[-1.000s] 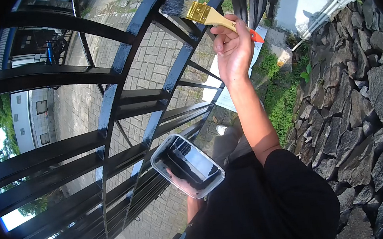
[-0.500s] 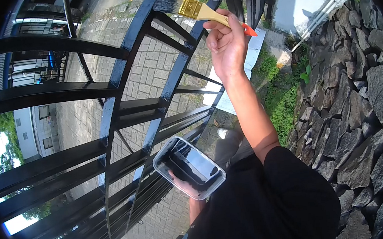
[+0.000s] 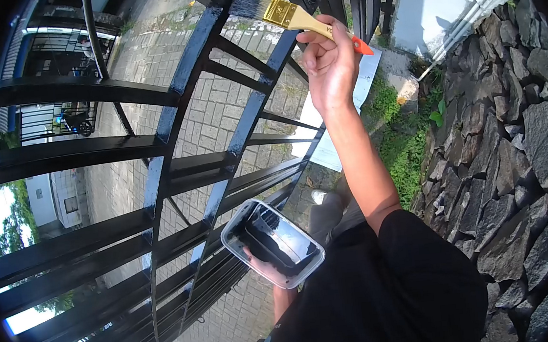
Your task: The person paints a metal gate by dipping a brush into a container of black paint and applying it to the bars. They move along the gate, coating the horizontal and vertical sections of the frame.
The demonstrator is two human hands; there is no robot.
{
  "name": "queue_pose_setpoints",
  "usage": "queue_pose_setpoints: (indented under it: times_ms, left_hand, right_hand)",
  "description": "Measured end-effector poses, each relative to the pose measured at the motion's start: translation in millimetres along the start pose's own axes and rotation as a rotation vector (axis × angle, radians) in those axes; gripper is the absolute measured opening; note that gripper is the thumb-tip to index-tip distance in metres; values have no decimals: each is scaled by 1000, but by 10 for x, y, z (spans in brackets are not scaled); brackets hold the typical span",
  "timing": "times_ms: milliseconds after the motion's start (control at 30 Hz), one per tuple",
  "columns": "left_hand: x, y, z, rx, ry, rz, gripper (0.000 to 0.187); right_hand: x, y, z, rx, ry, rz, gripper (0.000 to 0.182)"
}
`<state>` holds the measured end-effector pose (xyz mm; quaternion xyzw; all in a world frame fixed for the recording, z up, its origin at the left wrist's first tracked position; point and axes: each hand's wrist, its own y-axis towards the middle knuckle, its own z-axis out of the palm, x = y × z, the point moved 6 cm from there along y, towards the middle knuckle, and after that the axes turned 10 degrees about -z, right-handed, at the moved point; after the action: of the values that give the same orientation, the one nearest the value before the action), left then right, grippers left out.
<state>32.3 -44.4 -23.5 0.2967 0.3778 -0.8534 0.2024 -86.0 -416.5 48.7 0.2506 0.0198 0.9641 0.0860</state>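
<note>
My right hand (image 3: pixel 332 66) grips the handle of a paintbrush (image 3: pixel 302 22), which has a pale wooden handle with an orange tip and a gold ferrule. Its dark bristles are right at a bar of the black metal fence (image 3: pixel 204 32), near the top of the view. Lower down, my left hand (image 3: pixel 266 263) supports a clear plastic container (image 3: pixel 322 258) from below; its fingers show through the wall. Black paint (image 3: pixel 263 228) coats the inside of the container. The fence bars beside it look glossy.
A rough stone wall (image 3: pixel 502 215) rises on the right, with green plants (image 3: pixel 395 159) along its foot. White sheets (image 3: pixel 325 153) lie on the ground behind my right forearm. Beyond the fence is a paved brick surface (image 3: pixel 196 119). A white wall with pipes (image 3: pixel 429 4) stands at upper right.
The paintbrush and my right hand have shifted slightly right and down in view. The container stays nearly in place, and the fence appears slightly shifted as the view moves.
</note>
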Motion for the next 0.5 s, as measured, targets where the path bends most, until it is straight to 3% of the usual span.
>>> queue_pose_setpoints:
  times_ms: [33, 133, 167, 233, 500]
  left_hand:
    - [9, 18, -3, 38, -13, 4, 56]
    - [74, 101, -140, -23, -40, 25, 58]
    - [83, 117, -159, -40, -51, 34, 58]
    - [72, 69, -17, -34, -59, 15, 59]
    - [113, 7, 137, -78, -178, 30, 53]
  right_hand:
    - [47, -7, 18, 1, 1, 5, 32]
    - [481, -35, 306, 247, -218, -466, 32]
    - [516, -4, 369, 255, -210, -468, 32]
    - [671, -35, 574, 433, -203, -669, 27]
    - [633, 106, 844, 669, -289, -714, 28]
